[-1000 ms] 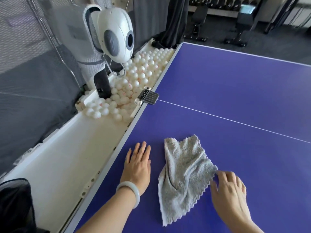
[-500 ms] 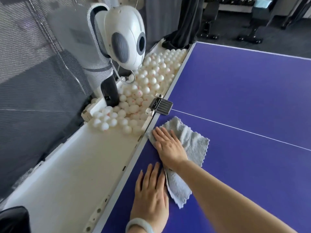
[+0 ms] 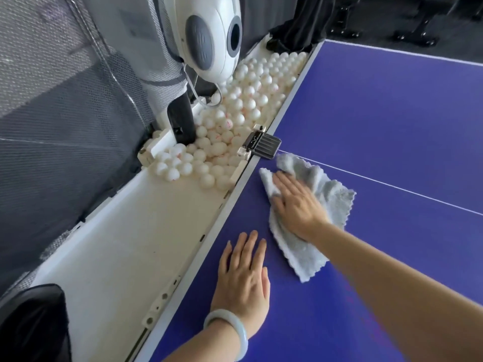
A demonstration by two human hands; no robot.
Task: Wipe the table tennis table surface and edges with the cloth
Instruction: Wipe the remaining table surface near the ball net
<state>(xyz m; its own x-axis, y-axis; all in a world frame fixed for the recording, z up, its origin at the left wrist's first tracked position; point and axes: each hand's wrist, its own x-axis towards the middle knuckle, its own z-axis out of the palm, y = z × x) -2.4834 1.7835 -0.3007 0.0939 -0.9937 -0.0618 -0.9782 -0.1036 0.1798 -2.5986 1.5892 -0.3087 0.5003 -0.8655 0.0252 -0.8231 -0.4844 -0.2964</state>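
Head view, single frame.

Worktop: blue playing surface with a pale border strip along its left edge. A thin white line crosses it from that edge toward the right.

Cloth: grey, fluffy, scalloped hem, crumpled. It lies on the worktop near the left edge, its far corner just beside the black clamp on that edge. The white line passes under its far end.

Right hand: palm down on the cloth, fingers straight and pointing at the left edge, pressing the cloth flat; nothing pinched. Slight blur on the hand.

Left hand: flat on bare worktop near the left edge, fingers extended and together, holding nothing, just short of the cloth's near end. Pale bangle on the wrist.

Off the left edge: white tray along the worktop, its far half heaped with white balls. White ball machine with grey side disc stands over them; grey netting behind.

Writing: pale logo and lettering on the clamp, red print on several balls; all too small to read.
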